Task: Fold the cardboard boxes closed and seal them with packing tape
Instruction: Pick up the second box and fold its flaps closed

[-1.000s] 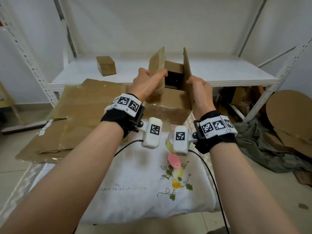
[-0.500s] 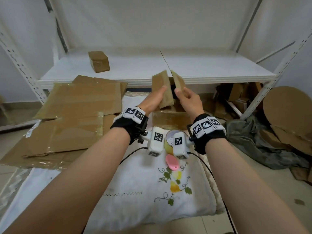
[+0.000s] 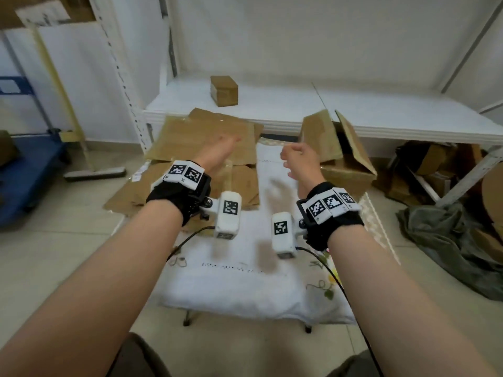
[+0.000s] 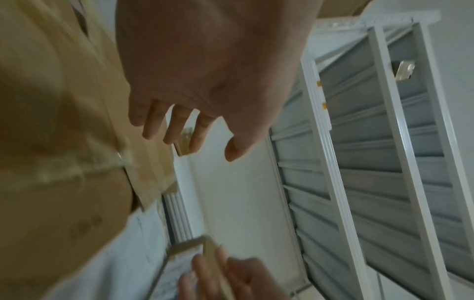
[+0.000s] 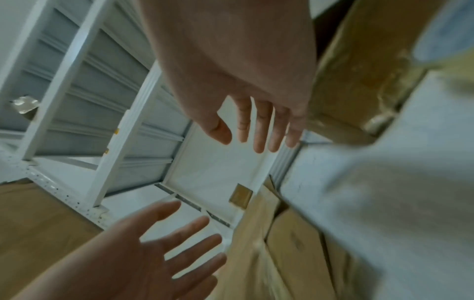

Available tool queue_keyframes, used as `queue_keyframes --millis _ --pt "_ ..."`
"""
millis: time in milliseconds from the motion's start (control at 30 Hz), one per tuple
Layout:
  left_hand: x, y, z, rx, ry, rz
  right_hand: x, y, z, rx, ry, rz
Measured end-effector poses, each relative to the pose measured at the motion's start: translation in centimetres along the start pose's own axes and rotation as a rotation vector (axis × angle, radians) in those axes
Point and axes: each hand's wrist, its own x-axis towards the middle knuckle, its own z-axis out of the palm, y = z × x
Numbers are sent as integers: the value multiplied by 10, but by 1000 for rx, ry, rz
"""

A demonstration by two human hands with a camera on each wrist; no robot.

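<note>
A small open cardboard box (image 3: 333,142) stands at the table's far right on another piece of cardboard (image 3: 349,176), its flaps (image 3: 321,131) sticking up. My right hand (image 3: 299,159) hovers just left of it, fingers loose and empty; the right wrist view shows its fingers (image 5: 259,130) straight. My left hand (image 3: 219,151) is open and empty above the flattened cardboard sheets (image 3: 196,131), its fingers (image 4: 177,130) spread. A sealed small box (image 3: 224,90) sits on the white shelf (image 3: 367,110). What looks like a tape roll (image 5: 441,38) lies blurred behind the right hand.
A white embroidered cloth (image 3: 245,276) covers the low table in front of me. A blue cart (image 3: 27,172) stands on the floor at left, a long-handled floor tool (image 3: 95,174) beside it. Crumpled dark fabric (image 3: 449,240) and cardboard scraps (image 3: 435,164) lie at right under the shelf.
Both hands have let go of the box flaps and drawn back to the left. The flaps have sprung up. The view has swung left, so the box now sits at the right.
</note>
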Motion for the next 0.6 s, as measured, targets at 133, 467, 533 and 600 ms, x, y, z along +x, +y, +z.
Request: queue_keyframes --millis 133,467,533,600 --pt "0 -53 -34 -100 207 -94 -17 32 31 -33 -138 169" --pt "0 -113 -55 -328 368 -206 -10 46 73 107 -200 349" --pt "-5 -114 -55 -341 379 -219 -15 47 76 118 -229 344" --pt "-7 -114 -55 -359 385 -219 -16 47 78 104 -245 298"
